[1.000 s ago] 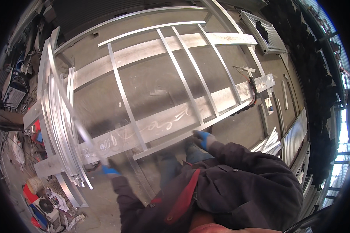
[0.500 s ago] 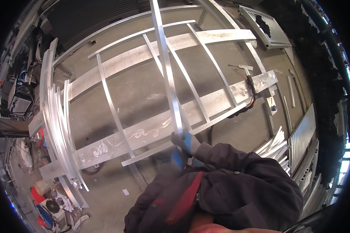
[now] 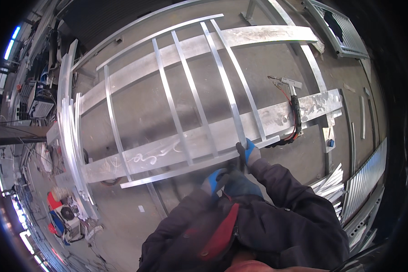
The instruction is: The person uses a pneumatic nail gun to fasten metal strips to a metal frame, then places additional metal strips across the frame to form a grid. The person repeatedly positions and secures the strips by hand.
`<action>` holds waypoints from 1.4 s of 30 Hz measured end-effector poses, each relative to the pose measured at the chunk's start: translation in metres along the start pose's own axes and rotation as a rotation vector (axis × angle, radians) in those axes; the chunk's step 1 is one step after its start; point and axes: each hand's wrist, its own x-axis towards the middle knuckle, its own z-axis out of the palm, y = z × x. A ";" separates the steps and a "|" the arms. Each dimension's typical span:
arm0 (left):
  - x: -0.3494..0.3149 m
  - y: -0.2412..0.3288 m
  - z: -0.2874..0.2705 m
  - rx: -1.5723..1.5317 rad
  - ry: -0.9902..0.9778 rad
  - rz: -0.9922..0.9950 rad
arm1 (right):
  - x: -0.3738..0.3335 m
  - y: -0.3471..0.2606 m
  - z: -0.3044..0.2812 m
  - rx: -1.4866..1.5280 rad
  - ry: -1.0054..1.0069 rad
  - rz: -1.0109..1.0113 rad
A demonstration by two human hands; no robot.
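A silvery metal bar (image 3: 225,86) lies across the frame of thin bars, between its far rail (image 3: 154,34) and near rail (image 3: 181,171). My right hand (image 3: 246,151), in a blue and grey glove, is closed around this bar's near end, beside the near rail. Several similar crossbars (image 3: 168,99) run alongside it. My left hand (image 3: 216,179), also gloved, is close to my body, just this side of the near rail. Motion smears its fingers, and I cannot make out whether they hold anything.
Two wide metal beams (image 3: 272,34) support the frame. A welding torch (image 3: 285,83) with dark cables rests on the near beam's right part. Long loose bars (image 3: 70,136) are bundled at left. More pale bars (image 3: 329,186) lie at lower right; a boxy machine (image 3: 70,220) stands at lower left.
The held bar has come down from its raised, slanting position onto the frame, farther right among the crossbars. My right hand moved right with its near end. My left hand has shifted slightly right.
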 end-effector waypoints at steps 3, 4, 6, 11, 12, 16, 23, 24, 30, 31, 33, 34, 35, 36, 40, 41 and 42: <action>0.028 -0.057 0.013 -0.224 0.194 -0.119 | 0.028 0.014 -0.012 -0.004 -0.015 -0.007; 0.040 -0.081 0.019 -0.232 0.294 -0.086 | 0.036 0.015 -0.011 0.041 -0.052 0.048; 0.070 -0.127 0.037 -0.300 0.498 0.046 | 0.055 0.015 -0.005 0.058 -0.069 0.055; 0.117 -0.185 0.069 -0.506 0.753 0.121 | 0.093 0.010 0.011 0.008 -0.132 0.124; 0.119 -0.185 0.071 -0.600 0.738 0.034 | 0.097 0.010 0.013 0.007 -0.140 0.166; 0.117 -0.160 0.058 -1.091 0.568 -0.052 | 0.111 0.010 0.021 0.056 -0.131 0.148; 0.118 -0.118 0.032 -1.059 0.348 -0.217 | 0.122 0.006 0.032 0.049 -0.120 0.149; 0.118 -0.119 0.032 -1.020 0.336 -0.176 | 0.123 0.005 0.031 0.042 -0.116 0.147; 0.122 -0.142 0.037 -0.875 0.353 -0.092 | 0.121 -0.006 0.028 -0.060 -0.070 0.051; 0.123 -0.146 0.038 -0.936 0.375 -0.148 | 0.120 -0.009 0.028 -0.074 -0.069 0.038; 0.123 -0.149 0.040 -0.954 0.433 -0.211 | 0.118 -0.012 0.028 -0.093 -0.068 0.030; 0.123 -0.150 0.039 -0.977 0.417 -0.198 | 0.118 -0.013 0.028 -0.105 -0.080 0.047; 0.122 -0.149 0.039 -0.971 0.423 -0.176 | 0.118 -0.015 0.028 -0.109 -0.088 0.050; 0.122 -0.147 0.038 -0.953 0.416 -0.157 | 0.119 -0.015 0.029 -0.110 -0.100 0.066; 0.118 -0.136 0.029 -0.942 0.353 -0.267 | 0.123 -0.017 0.028 -0.188 -0.126 0.087; 0.118 -0.134 0.028 -0.938 0.343 -0.269 | 0.124 -0.018 0.028 -0.194 -0.116 0.071; 0.118 -0.131 0.026 -0.908 0.343 -0.284 | 0.125 -0.019 0.028 -0.197 -0.113 0.065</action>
